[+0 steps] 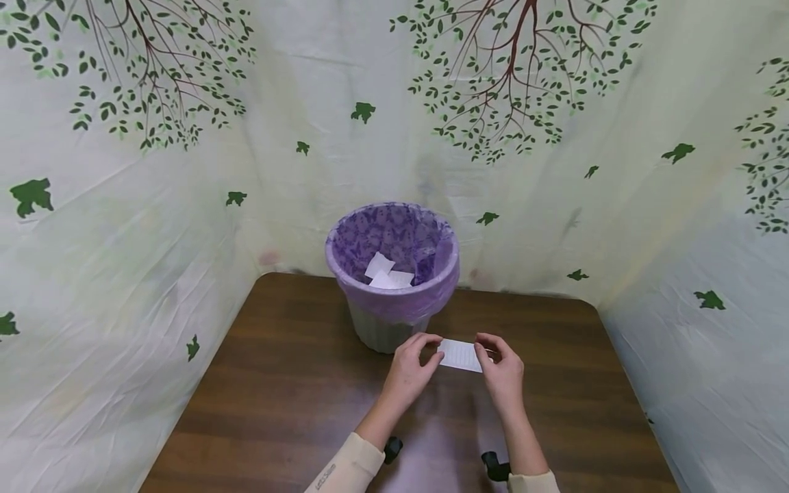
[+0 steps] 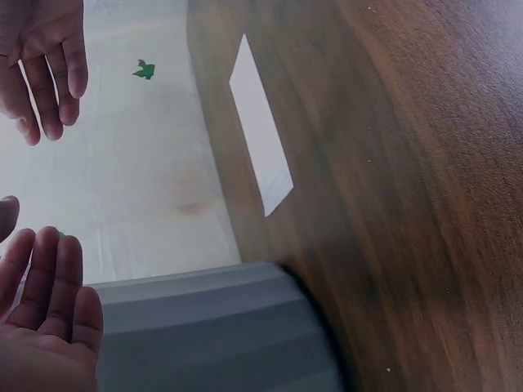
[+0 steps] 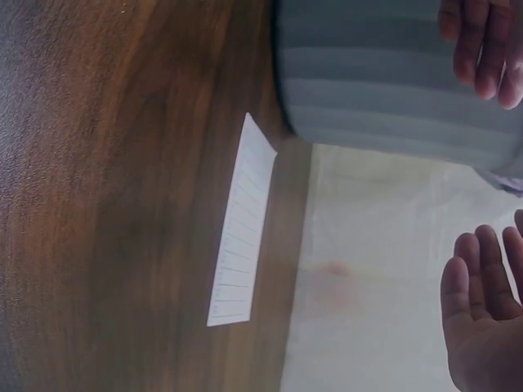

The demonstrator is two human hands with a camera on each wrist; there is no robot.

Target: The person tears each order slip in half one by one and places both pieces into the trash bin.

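Note:
A small slip of lined white paper (image 1: 459, 355) shows between both hands in the head view. In the wrist views the paper (image 3: 241, 224) appears to lie on the brown tabletop (image 1: 271, 383), apart from the fingers. My left hand (image 1: 411, 370) is on the paper's left side, close in front of the wastebasket, its fingers loosely bent. Over on the right is my right hand (image 1: 502, 373), bent in a similar way. The left wrist view shows gaps between the left hand (image 2: 49, 318), the right hand (image 2: 49, 73) and the paper (image 2: 261, 131); neither grips anything.
A grey wastebasket (image 1: 385, 332) with a purple patterned liner (image 1: 401, 301) stands near the table's back edge. White paper pieces (image 1: 390, 277) lie inside it. Leaf-printed fabric (image 1: 370, 157) hangs around the back and sides. A dark camera is on each wrist.

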